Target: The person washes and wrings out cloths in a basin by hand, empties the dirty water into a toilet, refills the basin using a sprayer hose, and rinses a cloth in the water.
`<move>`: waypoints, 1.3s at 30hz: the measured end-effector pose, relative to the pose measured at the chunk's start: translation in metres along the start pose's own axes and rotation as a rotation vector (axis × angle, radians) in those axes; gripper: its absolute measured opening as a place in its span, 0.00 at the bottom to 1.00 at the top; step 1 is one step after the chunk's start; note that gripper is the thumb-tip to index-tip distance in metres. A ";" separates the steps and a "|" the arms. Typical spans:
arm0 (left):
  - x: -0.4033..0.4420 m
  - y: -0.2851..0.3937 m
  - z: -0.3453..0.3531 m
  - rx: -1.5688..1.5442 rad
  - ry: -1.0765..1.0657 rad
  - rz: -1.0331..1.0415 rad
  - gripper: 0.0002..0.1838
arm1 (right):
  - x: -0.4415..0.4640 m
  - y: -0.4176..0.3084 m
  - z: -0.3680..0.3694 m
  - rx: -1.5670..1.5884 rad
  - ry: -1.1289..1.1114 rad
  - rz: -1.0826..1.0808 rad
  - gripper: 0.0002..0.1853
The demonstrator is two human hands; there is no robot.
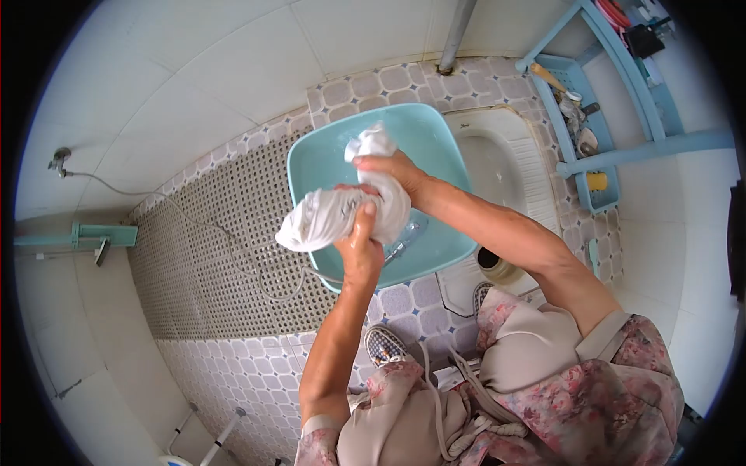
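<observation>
A white cloth garment [322, 219] with some dark print is bunched and twisted between my two hands, above a light blue basin [435, 248]. My left hand [362, 247] is closed round its lower middle, thumb on top. Farther up, my right hand [395, 172] grips the cloth, and a bunched end sticks out beyond the fingers. The other end hangs over the basin's left rim. Inside the basin, partly hidden by the cloth, lies a shower head [406, 239]. Its thin hose [225, 227] runs out over the basin's near left rim.
The basin overlaps a white squat toilet [497, 167] on the right and a perforated floor mat [210, 256] on the left. A blue shelf rack [590, 116] stands at the right wall. A dark-mouthed pot [497, 266] sits near my foot. A pipe [456, 35] rises at the back.
</observation>
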State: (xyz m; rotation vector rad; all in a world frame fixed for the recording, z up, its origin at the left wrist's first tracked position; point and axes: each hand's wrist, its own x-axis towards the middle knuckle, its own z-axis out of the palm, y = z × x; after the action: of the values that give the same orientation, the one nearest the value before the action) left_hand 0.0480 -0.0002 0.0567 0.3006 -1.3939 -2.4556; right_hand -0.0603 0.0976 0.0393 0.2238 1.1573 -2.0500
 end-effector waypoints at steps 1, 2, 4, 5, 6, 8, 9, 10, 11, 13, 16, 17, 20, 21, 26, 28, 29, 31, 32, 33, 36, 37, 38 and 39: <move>-0.005 0.004 -0.002 0.071 -0.043 -0.020 0.23 | 0.000 -0.001 0.000 -0.164 0.007 -0.082 0.16; -0.010 0.007 -0.004 0.141 -0.086 -0.040 0.24 | 0.000 -0.002 0.001 -0.330 0.017 -0.160 0.15; -0.013 0.014 -0.004 0.448 -0.185 -0.018 0.25 | 0.003 -0.002 -0.001 -0.579 0.049 -0.237 0.15; -0.014 0.020 -0.004 0.601 -0.239 -0.001 0.26 | 0.005 -0.001 0.000 -0.642 0.072 -0.285 0.16; -0.018 0.027 -0.006 0.795 -0.307 -0.051 0.28 | 0.006 0.000 -0.001 -0.709 0.101 -0.333 0.17; -0.031 0.013 -0.016 0.663 -0.356 0.101 0.29 | -0.002 -0.012 -0.006 -0.768 0.144 -0.331 0.20; -0.027 0.016 -0.014 0.684 -0.375 0.125 0.30 | -0.009 -0.019 -0.004 -0.747 0.137 -0.276 0.21; -0.023 0.022 -0.009 0.704 -0.394 0.148 0.31 | -0.007 -0.022 -0.003 -0.755 0.178 -0.227 0.23; -0.012 0.033 -0.006 0.813 -0.412 0.134 0.31 | -0.011 -0.026 -0.006 -0.684 0.102 -0.243 0.25; 0.003 0.023 -0.026 0.739 -0.456 0.411 0.29 | -0.010 -0.023 0.003 -0.505 0.199 -0.141 0.29; 0.016 0.005 -0.055 -0.051 -0.164 -0.230 0.28 | -0.019 -0.027 0.019 -0.231 0.281 0.014 0.25; 0.015 -0.003 -0.069 -0.102 -0.151 -0.181 0.30 | -0.018 -0.023 0.022 -0.162 0.263 0.011 0.26; 0.019 -0.006 -0.064 -0.138 0.117 -0.349 0.28 | -0.006 0.004 0.022 0.019 0.142 0.013 0.28; 0.024 -0.006 -0.067 -0.168 0.071 -0.315 0.28 | -0.004 0.006 0.026 -0.059 0.137 -0.001 0.28; 0.043 -0.005 -0.065 -0.104 0.159 -0.389 0.36 | -0.017 0.021 0.039 -0.313 0.138 -0.220 0.30; 0.042 0.000 -0.061 -0.063 -0.008 -0.314 0.39 | -0.023 0.019 0.042 -0.428 0.242 -0.269 0.30; 0.039 0.000 -0.058 -0.104 -0.076 -0.290 0.40 | -0.026 0.018 0.042 -0.489 0.287 -0.288 0.30; 0.032 0.004 -0.056 -0.199 -0.111 -0.384 0.41 | -0.027 0.017 0.043 -0.575 0.324 -0.360 0.31; 0.024 0.003 -0.069 -0.257 -0.074 -0.500 0.42 | -0.028 0.016 0.042 -0.604 0.313 -0.413 0.31; 0.018 0.003 -0.079 -0.314 -0.034 -0.609 0.42 | -0.026 0.014 0.042 -0.628 0.296 -0.468 0.32; -0.007 0.015 -0.033 -0.256 -0.142 -0.628 0.42 | -0.014 0.013 0.032 -1.111 0.358 -0.570 0.32; -0.008 0.016 -0.036 -0.168 -0.111 -0.652 0.42 | -0.014 0.012 0.027 -1.344 0.341 -0.606 0.30; -0.004 0.004 -0.053 -0.179 -0.186 -0.720 0.41 | -0.008 0.021 0.019 -1.449 0.409 -0.839 0.32; -0.005 0.007 -0.038 -0.193 -0.155 -0.764 0.41 | -0.014 0.011 0.018 -1.521 0.289 -0.688 0.34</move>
State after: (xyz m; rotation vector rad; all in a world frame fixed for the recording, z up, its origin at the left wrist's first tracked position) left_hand 0.0659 -0.0324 0.0432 0.7205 -1.2311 -3.2584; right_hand -0.0395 0.0876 0.0495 -0.7254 2.8598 -1.0331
